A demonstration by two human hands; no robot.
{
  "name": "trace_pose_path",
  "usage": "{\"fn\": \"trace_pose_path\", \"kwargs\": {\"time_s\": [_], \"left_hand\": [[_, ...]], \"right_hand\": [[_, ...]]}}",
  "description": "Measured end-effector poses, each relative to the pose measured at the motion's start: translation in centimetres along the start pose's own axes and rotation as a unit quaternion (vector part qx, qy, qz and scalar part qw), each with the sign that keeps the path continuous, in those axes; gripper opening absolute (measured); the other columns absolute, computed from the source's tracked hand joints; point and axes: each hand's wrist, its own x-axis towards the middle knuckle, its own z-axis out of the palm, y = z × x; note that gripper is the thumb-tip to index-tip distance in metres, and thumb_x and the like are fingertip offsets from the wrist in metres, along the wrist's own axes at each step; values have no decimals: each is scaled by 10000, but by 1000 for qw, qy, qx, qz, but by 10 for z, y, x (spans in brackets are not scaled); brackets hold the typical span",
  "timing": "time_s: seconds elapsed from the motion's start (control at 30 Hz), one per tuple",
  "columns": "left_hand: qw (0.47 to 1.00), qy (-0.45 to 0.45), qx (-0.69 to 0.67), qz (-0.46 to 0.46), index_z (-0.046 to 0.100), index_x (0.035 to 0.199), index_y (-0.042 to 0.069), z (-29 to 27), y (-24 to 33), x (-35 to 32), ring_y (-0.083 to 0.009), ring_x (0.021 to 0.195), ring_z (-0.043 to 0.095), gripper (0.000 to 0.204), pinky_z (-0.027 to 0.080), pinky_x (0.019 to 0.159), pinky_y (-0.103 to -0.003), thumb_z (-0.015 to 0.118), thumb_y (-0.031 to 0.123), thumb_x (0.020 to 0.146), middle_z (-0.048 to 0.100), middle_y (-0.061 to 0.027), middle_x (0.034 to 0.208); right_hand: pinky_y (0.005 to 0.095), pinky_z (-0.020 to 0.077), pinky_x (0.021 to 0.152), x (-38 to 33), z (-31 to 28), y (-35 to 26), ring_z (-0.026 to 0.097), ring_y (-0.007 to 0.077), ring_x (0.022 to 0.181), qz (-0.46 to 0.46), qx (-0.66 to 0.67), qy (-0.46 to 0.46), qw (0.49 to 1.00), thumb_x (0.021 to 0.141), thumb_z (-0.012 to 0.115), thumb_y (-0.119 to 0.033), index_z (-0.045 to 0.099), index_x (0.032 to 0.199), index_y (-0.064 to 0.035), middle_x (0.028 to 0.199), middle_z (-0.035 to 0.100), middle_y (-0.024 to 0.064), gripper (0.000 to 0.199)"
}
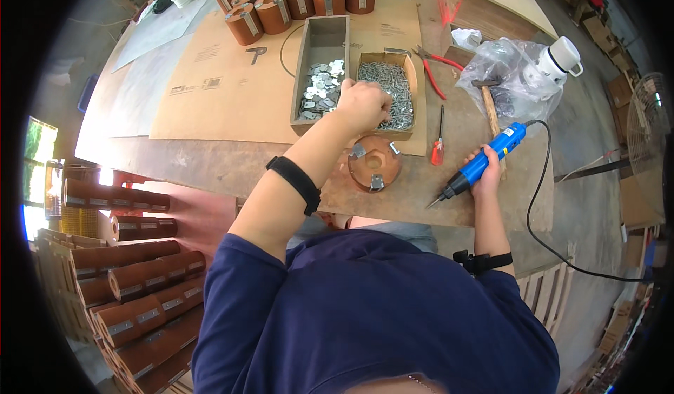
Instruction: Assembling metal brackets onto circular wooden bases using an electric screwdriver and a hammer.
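**Left hand in the screws, driver gripped in the right**

Stacked at far left: brown rolls (140,282) below the table edge. Further right, a grey tray (321,43) of flat metal plates. Left hand (361,105) reaching into the cardboard box of screws (397,89), fingers curled down among them; whether anything is pinched, cannot tell. Just near of it, a brown disc (374,162) bearing metal brackets. Then a red screwdriver (438,148). Right hand (486,171) wrapped tight around the blue electric screwdriver (484,162), tip angled down-left toward the table (281,159).

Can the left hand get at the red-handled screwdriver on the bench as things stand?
Probably yes. The left hand is at the box of screws, and the red-handled screwdriver lies uncovered just to its right, with only the round wooden disc nearby.
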Motion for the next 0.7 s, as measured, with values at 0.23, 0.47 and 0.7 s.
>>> {"fn": "trace_pose_path", "kwargs": {"time_s": [0.23, 0.47, 0.7], "left_hand": [[978, 197, -22, 64, 669, 770, 158, -5, 6, -19, -201, 794, 565, 106, 320, 841, -427, 615, 202, 690, 635, -14, 769], [944, 196, -248, 90, 631, 708, 40, -40, 52, -82, -192, 636, 564, 86, 434, 594, -295, 683, 58, 643, 594, -61, 645], [850, 172, -497, 9, 614, 747, -1, -27, 71, -120, -110, 674, 557, 102, 443, 572, -222, 656, -55, 672, 594, -66, 754]], "right_hand": [[349, 468, 572, -3, 9, -11, 524, 192, 617, 11, 4, -1, 1000, 747, 585, -219, 463, 898, -45, 728, 505, 69, 260], [346, 441, 630, -69, 94, -94, 500, 177, 666, -152, 124, -232, 953, 781, 519, -218, 442, 1063, -39, 753, 500, 66, 343], [357, 427, 645, -127, 145, -111, 478, 180, 696, -269, 150, -390, 868, 783, 463, -207, 365, 1168, -2, 800, 473, 82, 447]]}}
